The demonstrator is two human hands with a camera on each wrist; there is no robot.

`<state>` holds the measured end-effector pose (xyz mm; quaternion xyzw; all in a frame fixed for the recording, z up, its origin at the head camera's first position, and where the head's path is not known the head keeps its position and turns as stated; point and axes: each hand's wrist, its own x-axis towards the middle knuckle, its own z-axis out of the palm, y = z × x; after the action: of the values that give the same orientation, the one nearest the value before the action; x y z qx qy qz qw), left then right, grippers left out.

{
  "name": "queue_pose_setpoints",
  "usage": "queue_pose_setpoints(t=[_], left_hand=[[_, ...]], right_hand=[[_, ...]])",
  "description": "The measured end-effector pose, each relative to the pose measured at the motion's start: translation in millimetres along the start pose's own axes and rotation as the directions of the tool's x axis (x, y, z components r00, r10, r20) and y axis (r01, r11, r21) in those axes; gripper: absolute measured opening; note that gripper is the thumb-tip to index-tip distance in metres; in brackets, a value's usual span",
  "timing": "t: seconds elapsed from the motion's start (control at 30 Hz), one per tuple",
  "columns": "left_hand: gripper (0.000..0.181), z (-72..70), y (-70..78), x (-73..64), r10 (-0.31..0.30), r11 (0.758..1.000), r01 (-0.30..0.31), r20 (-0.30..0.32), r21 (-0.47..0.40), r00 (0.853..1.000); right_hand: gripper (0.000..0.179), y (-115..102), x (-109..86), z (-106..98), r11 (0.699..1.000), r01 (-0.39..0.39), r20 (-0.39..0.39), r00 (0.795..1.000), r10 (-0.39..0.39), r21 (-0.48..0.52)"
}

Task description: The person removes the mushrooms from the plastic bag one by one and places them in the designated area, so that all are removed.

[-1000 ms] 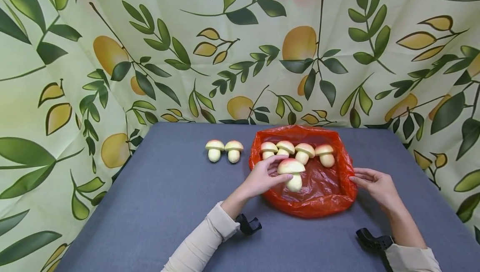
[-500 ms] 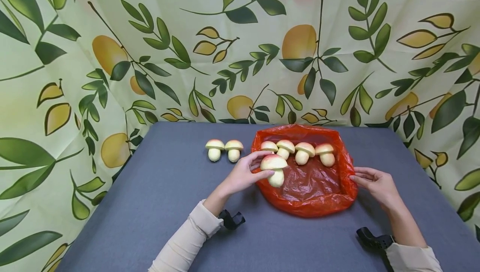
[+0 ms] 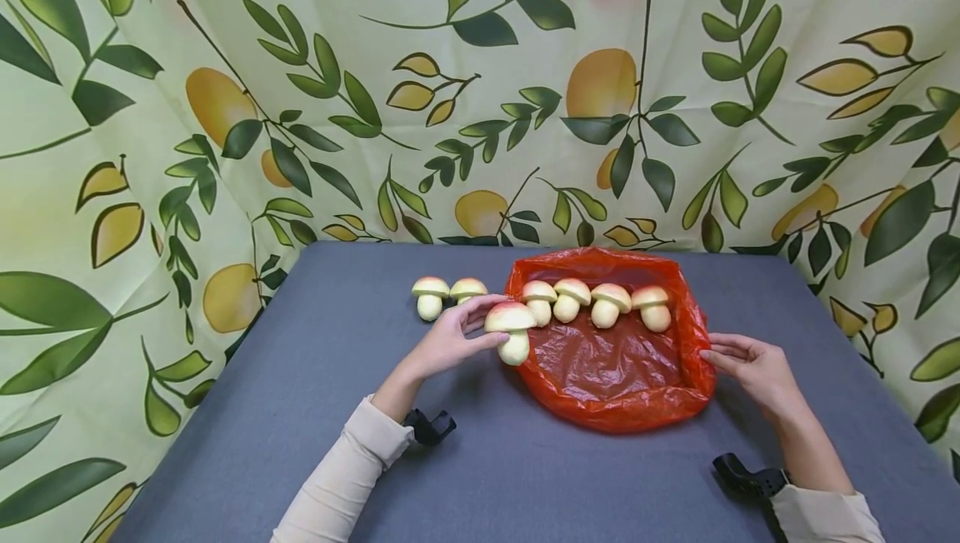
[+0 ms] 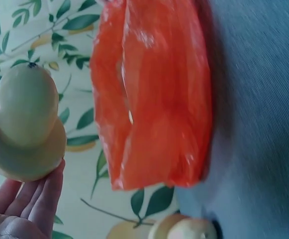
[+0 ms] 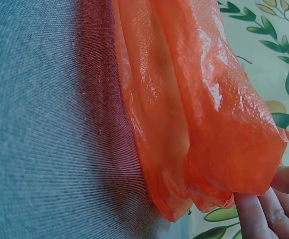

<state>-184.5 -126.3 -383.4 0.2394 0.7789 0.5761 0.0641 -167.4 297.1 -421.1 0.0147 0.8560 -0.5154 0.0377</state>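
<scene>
Mushroom (image 3: 512, 328), stem toward head view's bottom, long axis up-and-down there; left grip (image 3: 453, 341) pinches it, right grip (image 3: 754, 371) red bag (image 3: 637, 412).

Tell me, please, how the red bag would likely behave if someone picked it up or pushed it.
The red bag would probably sag and fold, since its thin-looking walls are creased. Its glossy surface suggests it may feel slippery. The four mushrooms inside might roll, given their rounded shapes.

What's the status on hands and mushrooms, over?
Left hand holds one mushroom; right hand pinches red bag. Four mushrooms inside, two more on table. In head view, left hand partly hides one of those.
</scene>
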Motion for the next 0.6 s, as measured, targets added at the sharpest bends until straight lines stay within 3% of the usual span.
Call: queue_pose_setpoints(t=[0.1,0.6], left_hand=[[0.053,-7.8,-1.9,-4.1,-0.004,1.000,0.004,-0.010,0.009,1.000],[0.053,-42.4,-17.3,-23.1,-0.042,0.996,0.047,-0.065,0.070,0.997]], right_hand=[[0.046,-0.6,0.1,0.1,1.000,-0.014,0.004,1.000,0.014,-0.011],[0.053,0.1,0.7,0.2,0.999,-0.025,0.015,1.000,0.026,-0.019]])
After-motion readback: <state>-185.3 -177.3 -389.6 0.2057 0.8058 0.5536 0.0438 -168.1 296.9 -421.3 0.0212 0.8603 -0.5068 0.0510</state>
